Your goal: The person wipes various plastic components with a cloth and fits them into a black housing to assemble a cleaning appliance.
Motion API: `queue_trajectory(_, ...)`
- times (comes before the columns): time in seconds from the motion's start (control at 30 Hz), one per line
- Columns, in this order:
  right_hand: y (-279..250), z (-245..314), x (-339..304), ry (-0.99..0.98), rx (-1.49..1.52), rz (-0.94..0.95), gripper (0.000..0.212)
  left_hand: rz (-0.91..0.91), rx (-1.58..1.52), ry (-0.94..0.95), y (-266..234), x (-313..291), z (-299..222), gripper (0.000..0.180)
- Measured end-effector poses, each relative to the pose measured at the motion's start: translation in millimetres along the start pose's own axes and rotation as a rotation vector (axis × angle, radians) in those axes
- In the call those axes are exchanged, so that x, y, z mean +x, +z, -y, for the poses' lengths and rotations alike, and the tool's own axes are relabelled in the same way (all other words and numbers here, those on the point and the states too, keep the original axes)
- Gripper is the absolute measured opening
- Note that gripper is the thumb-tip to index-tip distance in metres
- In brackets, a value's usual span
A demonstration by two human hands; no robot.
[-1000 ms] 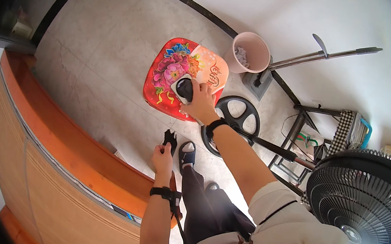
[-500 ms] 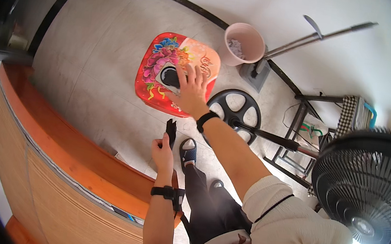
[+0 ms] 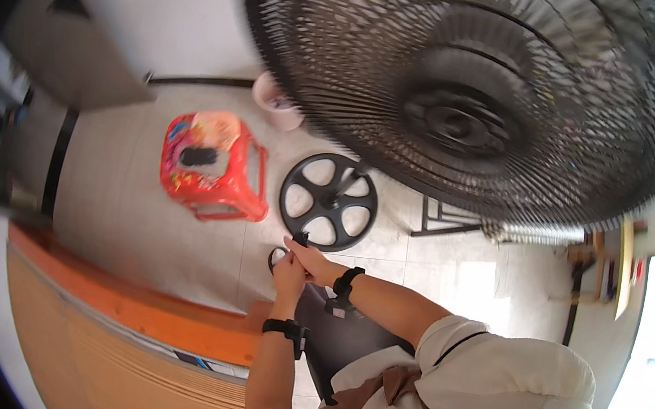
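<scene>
My left hand (image 3: 288,277) and my right hand (image 3: 316,265) meet in front of my body, fingers closed together. A small black strip-like item (image 3: 301,238) pokes out above them; most of it is hidden, and its kind is unclear. Both hands appear to grip it. Ahead and to the left stands a red plastic stool (image 3: 225,206) with a flower-printed top. On that stool top lies another dark object (image 3: 198,157), blurred.
A large black pedestal fan (image 3: 462,123) fills the upper right, its round base (image 3: 289,200) on the floor beyond my hands. Behind the stool is a pink bin (image 3: 264,97). An orange wooden edge (image 3: 170,312) runs along my left. A dark slipper (image 3: 277,258) shows by my hands.
My right hand has left the stool top and come back to join my left hand at the black item. The view has swung right, bringing the fan across the upper part.
</scene>
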State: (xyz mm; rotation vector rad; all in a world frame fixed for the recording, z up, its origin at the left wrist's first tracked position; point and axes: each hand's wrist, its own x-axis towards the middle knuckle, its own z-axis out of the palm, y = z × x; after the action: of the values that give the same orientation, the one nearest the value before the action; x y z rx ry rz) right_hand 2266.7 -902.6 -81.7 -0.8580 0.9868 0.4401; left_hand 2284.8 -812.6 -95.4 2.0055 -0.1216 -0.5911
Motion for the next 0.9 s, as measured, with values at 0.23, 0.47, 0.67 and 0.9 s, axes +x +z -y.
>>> queue_trajectory(0.23, -124, 0, -68, -0.074, 0.315, -0.360, 0.038, 0.402, 0.083, 0.192, 83, -13, -39, 0.026)
queue_trajectory(0.47, -147, 12, -82, -0.410, 0.393, -0.542, 0.047, 0.471, 0.348, 0.365, 92, 113, -94, 0.052)
queue_trajectory(0.67, -149, 32, -25, -0.565, 0.647, -0.510, 0.042, 0.695, 0.633, 1.000, 142, 227, -110, 0.041)
queue_trajectory(0.9, -161, 43, -23, -0.609, 0.802, -0.549, 0.040, 0.827, 0.514, 0.846, 207, 248, -117, 0.024)
